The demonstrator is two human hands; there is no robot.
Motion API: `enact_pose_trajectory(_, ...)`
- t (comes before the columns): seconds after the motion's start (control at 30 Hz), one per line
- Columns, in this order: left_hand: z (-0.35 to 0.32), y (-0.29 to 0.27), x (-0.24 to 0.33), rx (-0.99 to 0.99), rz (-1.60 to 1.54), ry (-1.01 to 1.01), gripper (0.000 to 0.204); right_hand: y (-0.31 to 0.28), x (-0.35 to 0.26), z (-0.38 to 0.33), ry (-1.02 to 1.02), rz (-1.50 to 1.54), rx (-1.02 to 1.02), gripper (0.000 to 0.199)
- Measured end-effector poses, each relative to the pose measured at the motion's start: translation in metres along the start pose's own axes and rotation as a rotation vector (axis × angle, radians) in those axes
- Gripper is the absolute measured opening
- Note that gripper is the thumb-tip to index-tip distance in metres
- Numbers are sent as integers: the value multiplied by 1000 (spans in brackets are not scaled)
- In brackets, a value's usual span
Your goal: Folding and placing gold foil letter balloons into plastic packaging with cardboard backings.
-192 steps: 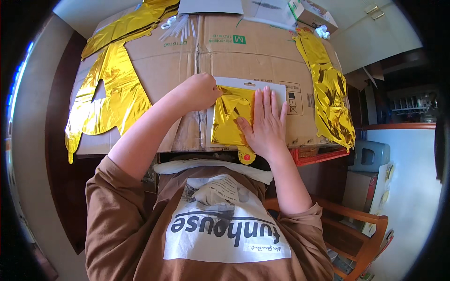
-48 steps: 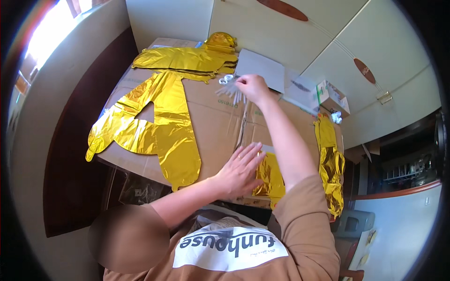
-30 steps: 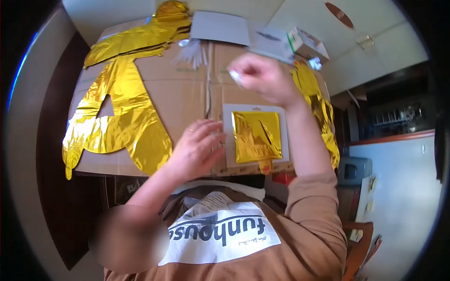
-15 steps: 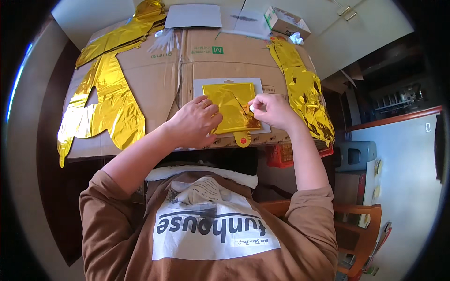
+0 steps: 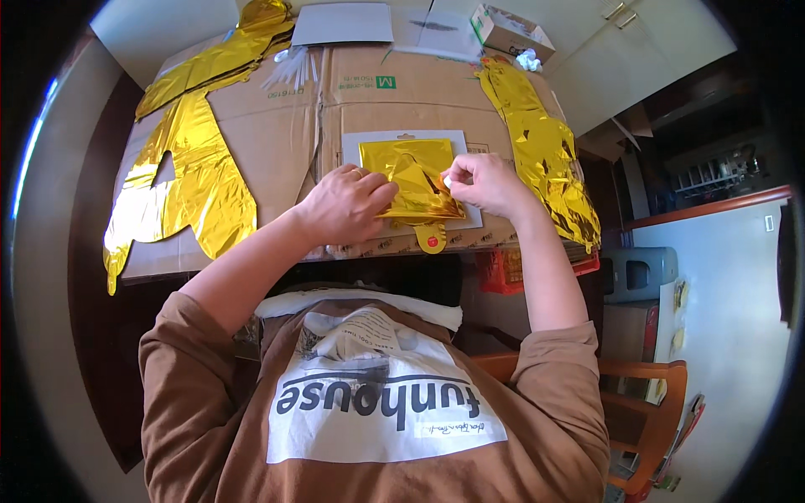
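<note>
A folded gold foil balloon (image 5: 407, 172) lies on a white backing card (image 5: 350, 142) with a hang hole at its top. Its round-ended gold tab (image 5: 432, 239), marked with a red dot, sticks out below the card. My left hand (image 5: 348, 201) is closed at the foil's lower left edge, fingers curled over it. At the right edge, my right hand (image 5: 489, 186) pinches a small white piece (image 5: 448, 181) between thumb and forefinger, close against the foil. What this piece is cannot be made out.
Flat gold foil balloons, one A-shaped (image 5: 180, 180), lie at the left and right (image 5: 537, 151) of the cardboard-covered table (image 5: 251, 117). Clear thin straws (image 5: 293, 69), a white sheet (image 5: 342, 23) and an open box (image 5: 510, 32) are at the back. A red crate (image 5: 501, 272) stands below.
My left hand has closed more at the foil's lower left edge, and the foil there looks lifted and creased. My right hand keeps its pinch by the right edge. The view has shifted slightly.
</note>
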State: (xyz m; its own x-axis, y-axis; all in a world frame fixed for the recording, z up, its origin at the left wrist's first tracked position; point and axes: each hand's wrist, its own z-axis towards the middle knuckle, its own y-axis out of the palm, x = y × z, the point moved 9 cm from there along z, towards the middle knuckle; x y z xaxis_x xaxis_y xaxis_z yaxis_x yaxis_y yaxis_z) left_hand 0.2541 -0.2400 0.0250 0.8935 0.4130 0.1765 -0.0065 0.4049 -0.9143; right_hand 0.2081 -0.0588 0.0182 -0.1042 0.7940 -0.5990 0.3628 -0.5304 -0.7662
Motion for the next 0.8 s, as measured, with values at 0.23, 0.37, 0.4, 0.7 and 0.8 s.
enact_pose_trajectory(0.23,-1,-2,-23,140,-112,-91,23,-13,-3,-15,-129,189,153,13)
enact_pose_trajectory(0.37,1,-6,-36,138,-178,-145,18,-36,-45,-79,-346,-17,443,12)
enact_pose_trajectory(0.4,-2,-5,-41,128,-188,-178,18,-22,-48,-86,-302,20,367,11)
enact_pose_trajectory(0.7,0,-2,-53,145,-257,-249,20,18,-54,-52,-246,-321,449,16)
enact_pose_trajectory(0.8,-4,0,-55,136,-255,-273,19,20,-66,-77,-296,-421,438,28)
